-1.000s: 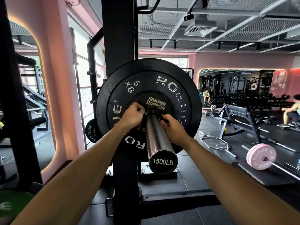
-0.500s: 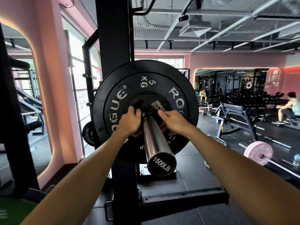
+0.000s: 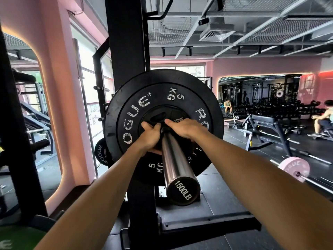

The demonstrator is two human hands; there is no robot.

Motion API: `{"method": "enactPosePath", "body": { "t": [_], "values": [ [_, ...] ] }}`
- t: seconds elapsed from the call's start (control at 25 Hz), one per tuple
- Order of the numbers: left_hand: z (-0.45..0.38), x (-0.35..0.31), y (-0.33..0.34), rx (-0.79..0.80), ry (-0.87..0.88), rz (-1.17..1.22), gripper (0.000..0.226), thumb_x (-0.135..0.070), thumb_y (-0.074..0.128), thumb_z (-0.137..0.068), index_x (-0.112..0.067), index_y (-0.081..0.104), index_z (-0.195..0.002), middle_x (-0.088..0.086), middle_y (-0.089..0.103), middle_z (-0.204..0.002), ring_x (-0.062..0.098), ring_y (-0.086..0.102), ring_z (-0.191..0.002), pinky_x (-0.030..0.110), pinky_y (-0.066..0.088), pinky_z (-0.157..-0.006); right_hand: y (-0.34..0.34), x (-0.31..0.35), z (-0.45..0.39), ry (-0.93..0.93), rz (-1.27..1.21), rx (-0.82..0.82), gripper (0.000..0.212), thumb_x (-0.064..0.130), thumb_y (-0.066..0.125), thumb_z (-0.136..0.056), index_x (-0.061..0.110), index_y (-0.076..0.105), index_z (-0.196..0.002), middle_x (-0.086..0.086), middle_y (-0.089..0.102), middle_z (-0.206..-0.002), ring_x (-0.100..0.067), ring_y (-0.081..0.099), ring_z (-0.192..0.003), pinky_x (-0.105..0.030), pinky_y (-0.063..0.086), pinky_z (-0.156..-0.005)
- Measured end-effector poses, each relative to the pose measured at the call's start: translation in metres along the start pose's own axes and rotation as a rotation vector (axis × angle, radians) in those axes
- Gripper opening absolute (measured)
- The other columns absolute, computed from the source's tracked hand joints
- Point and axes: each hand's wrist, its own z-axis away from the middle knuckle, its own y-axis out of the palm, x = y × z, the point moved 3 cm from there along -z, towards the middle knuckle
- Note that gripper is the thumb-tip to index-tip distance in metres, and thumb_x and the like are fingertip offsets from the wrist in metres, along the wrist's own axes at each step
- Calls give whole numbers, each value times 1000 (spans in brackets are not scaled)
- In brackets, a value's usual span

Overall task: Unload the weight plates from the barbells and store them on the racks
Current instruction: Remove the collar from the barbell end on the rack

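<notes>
**Desk:** Black rubber, yes? What did the frame show?

**Photographer:** A black 5 kg plate (image 3: pixel 180 98) sat on the steel barbell sleeve (image 3: pixel 175 157), hard against the rack upright (image 3: pixel 126 42). A smaller black plate (image 3: pixel 160 116) lay in front of it at the hub. Both hands met there: the left hand (image 3: pixel 150 137) curled its grip around the small plate's lower edge, and the right hand (image 3: pixel 185 128) spread over its face, fingers wrapped past the rim. Both were grasping that small plate, by my reading.

**Desk:** And the risk?

**Photographer:** The sleeve was smooth and long. If the small plate tilted while sliding outward it could have bound on the steel; if it came off the end suddenly, its weight could have dropped from a fingertip hold toward the rack base (image 3: pixel 207 226). The big plate might also have followed it out.

**Desk:** Anything around?

**Photographer:** A pink plate (image 3: pixel 294 168) on a floor bar at right, seated people beyond.
</notes>
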Motion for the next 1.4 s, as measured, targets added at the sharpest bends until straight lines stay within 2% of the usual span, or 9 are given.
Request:
{"method": "enactPosePath", "body": {
  "t": [0.08,0.16,0.36,0.6,0.72,0.8,0.88,1.16,1.4],
  "values": [
    [2,-3,1,24,-46,68,39,-51,40,-96,-19,22,-106,4,52,-100,19,60,-88,26,50,-39,4,3,-3,-14,-28,-5,87,80,28,-79,17,55,-131,-10,61,-129,-32,61,-113,-41,47,-100],
    [5,-6,4,29,-89,105,49,-60,47,-90,-22,20,-106,2,53,-99,19,63,-86,27,50,-41,4,6,-5,-63,-24,-10,74,73,28,-84,21,58,-128,-10,63,-124,-31,63,-106,-39,49,-97],
    [8,-9,9,31,-148,223,49,-52,61,-83,-26,23,-99,2,56,-98,15,63,-81,35,54,-60,-2,6,-12,-139,-40,-12,51,51,36,-92,10,65,-99,-5,61,-75,-23,61,-67,-28,47,-69],
    [10,-10,10,-6,-137,282,46,-39,58,-88,-21,20,-108,2,49,-90,16,56,-79,33,48,-57,-2,7,-10,-217,-78,-66,39,39,39,-93,8,61,-85,-11,58,-87,-28,58,-78,-29,41,-68],
    [11,-9,11,-39,-141,294,45,-36,57,-89,-18,21,-109,1,46,-89,14,53,-74,32,46,-52,-1,-3,-8,-196,-260,-91,37,34,43,-94,11,53,-68,-9,59,-72,-20,54,-54,-24,39,-48],
    [15,-5,12,-37,-149,377,40,-35,54,-92,-16,23,-108,2,40,-92,13,50,-72,28,47,-43,10,-21,-7,-59,-643,-89,34,28,38,-96,10,50,-70,-7,57,-53,-15,40,-36,-16,26,-38],
    [18,1,13,-11,-167,464,37,-36,52,-94,-16,24,-108,3,37,-96,12,50,-72,22,48,-38,20,-34,-2,31,-822,-99,38,26,33,-96,8,51,-68,-3,53,-40,-15,35,-27,-12,21,-34],
    [34,1,12,71,-205,482,26,-36,48,-96,-19,29,-96,1,43,-90,12,52,-72,30,47,-55,15,-36,18,8,-736,100,39,35,42,-98,12,48,-68,-7,48,-52,-10,33,-21,-11,18,-35],
    [77,-5,5,106,-198,425,43,-37,49,-95,-13,27,-124,5,48,-95,16,57,-76,30,50,-51,1,-39,68,37,-761,149,38,34,42,-98,12,48,-68,-6,49,-54,-10,35,-22,-12,23,-36]
  ]
}}
